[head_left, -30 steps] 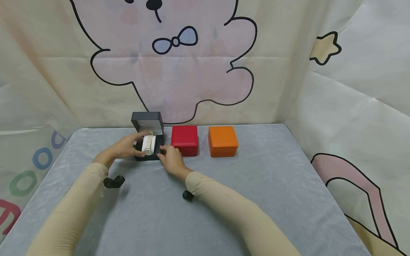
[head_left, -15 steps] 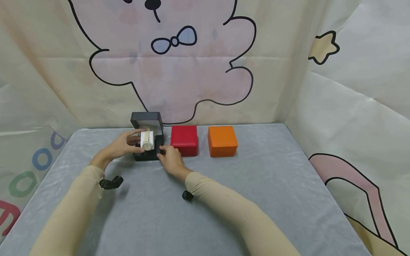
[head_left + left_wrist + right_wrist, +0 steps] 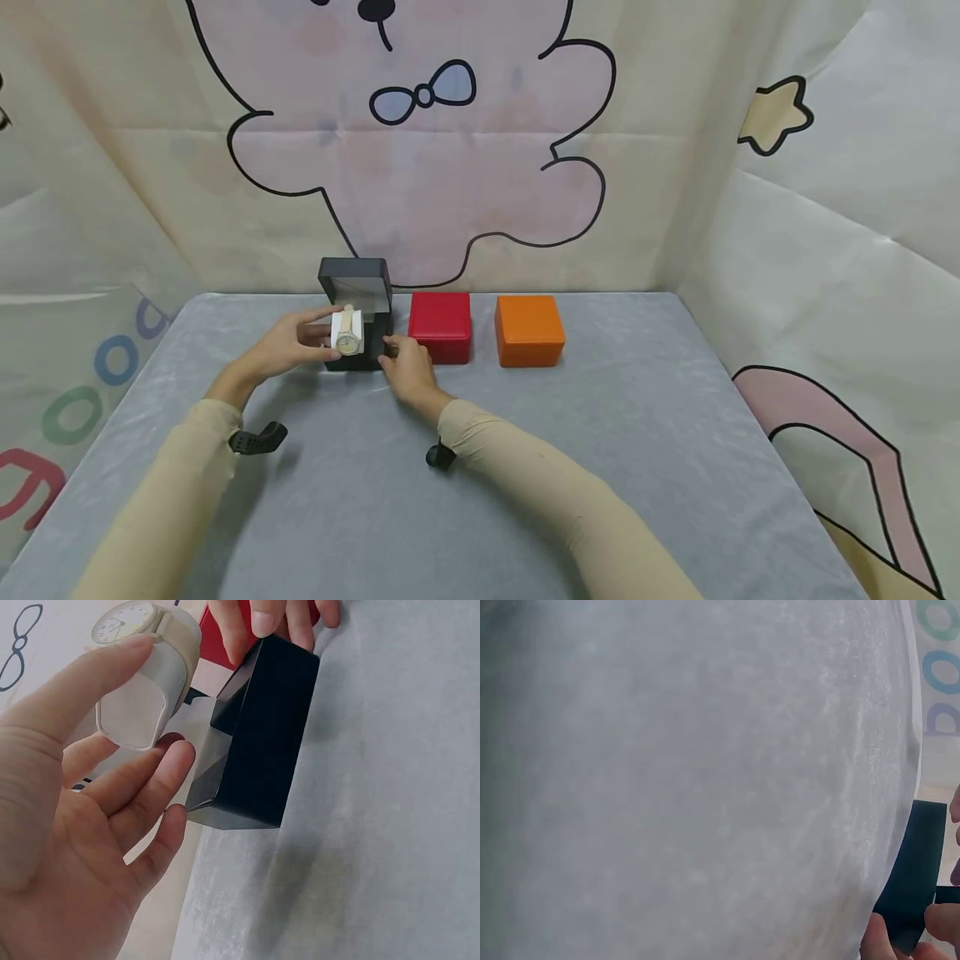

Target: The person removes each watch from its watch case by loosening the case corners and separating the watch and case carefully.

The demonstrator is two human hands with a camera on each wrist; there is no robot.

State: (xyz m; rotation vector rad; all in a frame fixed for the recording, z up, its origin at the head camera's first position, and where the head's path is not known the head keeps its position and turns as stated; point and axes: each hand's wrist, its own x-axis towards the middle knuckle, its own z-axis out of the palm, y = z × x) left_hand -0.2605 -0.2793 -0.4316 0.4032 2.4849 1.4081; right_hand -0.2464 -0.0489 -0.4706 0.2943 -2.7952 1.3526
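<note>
My left hand (image 3: 279, 348) holds a watch (image 3: 347, 340) with a cream strap, wrapped round a white cushion (image 3: 135, 712). The thumb presses on the watch side and the fingers lie behind the cushion. This pair hangs just over the front left of a black watch box (image 3: 266, 735), whose lid (image 3: 354, 271) stands raised at the back. At the box's right side, my right hand (image 3: 411, 371) grips its front corner with thumb and fingers. Only the tips of that hand show at the lower edge of the right wrist view, against the dark box (image 3: 913, 862).
A red box (image 3: 440, 327) stands closed just right of the black one, close to my right hand. Further right is a closed orange box (image 3: 529, 331). All stand near the back edge of the grey cloth-covered table (image 3: 360, 517), before a printed curtain (image 3: 450, 183).
My left hand has lifted the watch and its cushion up out of the black box and a little leftward. The right hand stays on the box; the head view has shifted slightly.
</note>
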